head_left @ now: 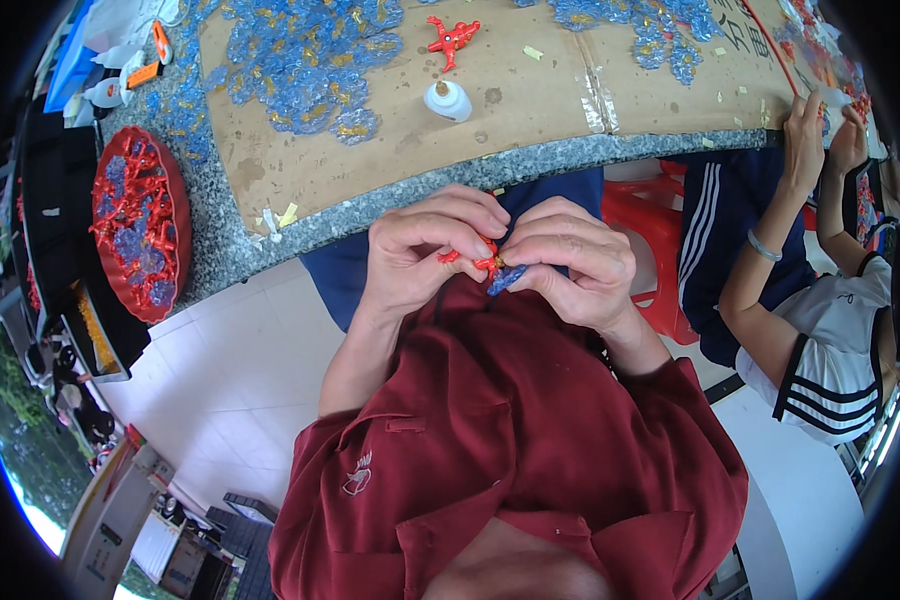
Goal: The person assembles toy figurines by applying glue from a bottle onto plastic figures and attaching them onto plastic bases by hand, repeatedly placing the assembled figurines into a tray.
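In front of my chest, just off the table's near edge, my two hands meet fingertip to fingertip. My left hand [432, 236] is closed in a pinch round a small red plastic toy figure [486, 264], most of it covered by fingers. Between the thumb and fingers of my right hand [576, 258] is a translucent blue plastic piece [507, 280], touching or very close to the red one; whether they are joined I cannot tell. On the cardboard lie another red toy figure [452, 42] and a white squeeze bottle [448, 101] with a brownish tip.
Many blue-and-yellow plastic pieces [305, 60] cover the cardboard sheet [400, 150] on the granite table [210, 235]. A red bowl [180, 225] of red and blue parts stands left. Bottles [103, 93] and an orange-handled cutter [145, 75] lie beyond. A co-worker [820, 330] works at right.
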Tool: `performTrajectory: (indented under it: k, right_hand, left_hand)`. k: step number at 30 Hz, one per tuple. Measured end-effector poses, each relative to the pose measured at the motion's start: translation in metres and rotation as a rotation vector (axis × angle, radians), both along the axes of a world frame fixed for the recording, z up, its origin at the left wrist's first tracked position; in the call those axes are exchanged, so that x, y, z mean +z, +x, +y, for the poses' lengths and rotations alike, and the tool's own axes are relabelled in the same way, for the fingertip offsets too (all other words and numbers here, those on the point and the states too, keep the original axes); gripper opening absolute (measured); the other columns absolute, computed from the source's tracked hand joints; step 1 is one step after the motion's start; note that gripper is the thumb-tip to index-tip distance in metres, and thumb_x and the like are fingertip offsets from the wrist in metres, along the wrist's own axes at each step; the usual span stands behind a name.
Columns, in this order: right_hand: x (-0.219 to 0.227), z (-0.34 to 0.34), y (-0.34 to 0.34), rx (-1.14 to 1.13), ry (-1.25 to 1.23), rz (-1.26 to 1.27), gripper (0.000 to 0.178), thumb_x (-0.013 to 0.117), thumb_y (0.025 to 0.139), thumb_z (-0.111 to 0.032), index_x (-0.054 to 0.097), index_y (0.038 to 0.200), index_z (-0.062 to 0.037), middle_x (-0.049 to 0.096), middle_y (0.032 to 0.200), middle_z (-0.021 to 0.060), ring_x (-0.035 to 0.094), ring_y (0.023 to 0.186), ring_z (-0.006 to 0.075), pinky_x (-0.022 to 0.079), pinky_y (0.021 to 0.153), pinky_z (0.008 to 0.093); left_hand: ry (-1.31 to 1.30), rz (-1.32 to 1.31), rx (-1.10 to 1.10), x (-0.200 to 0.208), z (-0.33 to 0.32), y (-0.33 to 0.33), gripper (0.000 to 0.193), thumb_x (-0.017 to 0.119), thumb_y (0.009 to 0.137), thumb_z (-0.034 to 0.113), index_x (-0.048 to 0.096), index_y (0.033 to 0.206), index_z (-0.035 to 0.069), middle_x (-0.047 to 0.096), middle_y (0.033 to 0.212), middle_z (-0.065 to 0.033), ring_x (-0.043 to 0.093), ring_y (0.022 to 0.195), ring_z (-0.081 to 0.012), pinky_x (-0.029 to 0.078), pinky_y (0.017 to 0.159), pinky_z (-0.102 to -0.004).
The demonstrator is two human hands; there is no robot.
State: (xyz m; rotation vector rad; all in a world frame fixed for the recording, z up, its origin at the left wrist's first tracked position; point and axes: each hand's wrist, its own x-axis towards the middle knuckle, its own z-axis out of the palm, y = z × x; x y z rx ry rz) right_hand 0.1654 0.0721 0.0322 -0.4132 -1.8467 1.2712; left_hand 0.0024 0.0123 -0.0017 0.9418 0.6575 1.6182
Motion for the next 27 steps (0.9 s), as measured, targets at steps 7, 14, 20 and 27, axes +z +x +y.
performTrajectory:
  k: [7, 14, 20, 27]
  right_hand:
    - [-0.004, -0.001, 0.004, -0.009, -0.031, 0.016, 0.022, 0.072, 0.059, -0.001, 0.064, 0.079, 0.0014, 0.062, 0.073, 0.0108, 0.059, 0.069, 0.0237, 0.047, 0.063, 0.0316]
    - [-0.027, 0.0, 0.005, 0.051, -0.333, 0.154, 0.02, 0.071, 0.066, -0.002, 0.063, 0.083, 0.003, 0.063, 0.079, 0.0107, 0.059, 0.075, 0.0225, 0.046, 0.071, 0.0326]
    - [-0.029, 0.002, -0.001, 0.121, -0.425, 0.229, 0.018, 0.069, 0.068, 0.001, 0.062, 0.085, 0.0042, 0.062, 0.082, 0.0122, 0.057, 0.079, 0.0216, 0.045, 0.073, 0.0323]
    - [-0.023, -0.006, -0.008, 0.165, -0.543, 0.216, 0.026, 0.067, 0.065, 0.006, 0.059, 0.09, 0.0036, 0.06, 0.088, 0.0138, 0.055, 0.079, 0.0214, 0.043, 0.073, 0.033]
  left_hand:
    - [0.091, 0.358, 0.032, 0.007, 0.002, -0.004, 0.015, 0.072, 0.064, 0.01, 0.062, 0.073, 0.003, 0.063, 0.082, -0.01, 0.059, 0.083, -0.0285, 0.048, 0.068, -0.0357]
    - [-0.021, 0.456, 0.171, 0.016, 0.004, 0.009, 0.017, 0.07, 0.062, -0.001, 0.063, 0.078, 0.002, 0.064, 0.08, -0.0072, 0.058, 0.078, -0.0202, 0.045, 0.07, -0.0307]
    - [-0.03, 0.423, 0.195, 0.018, 0.003, 0.005, 0.017, 0.07, 0.062, -0.001, 0.063, 0.077, 0.002, 0.064, 0.079, -0.0073, 0.058, 0.078, -0.0202, 0.045, 0.069, -0.0302]
    - [-0.012, 0.383, 0.174, 0.025, -0.006, -0.008, 0.02, 0.072, 0.065, 0.002, 0.062, 0.083, 0.002, 0.062, 0.084, -0.0094, 0.057, 0.078, -0.02, 0.044, 0.07, -0.031]
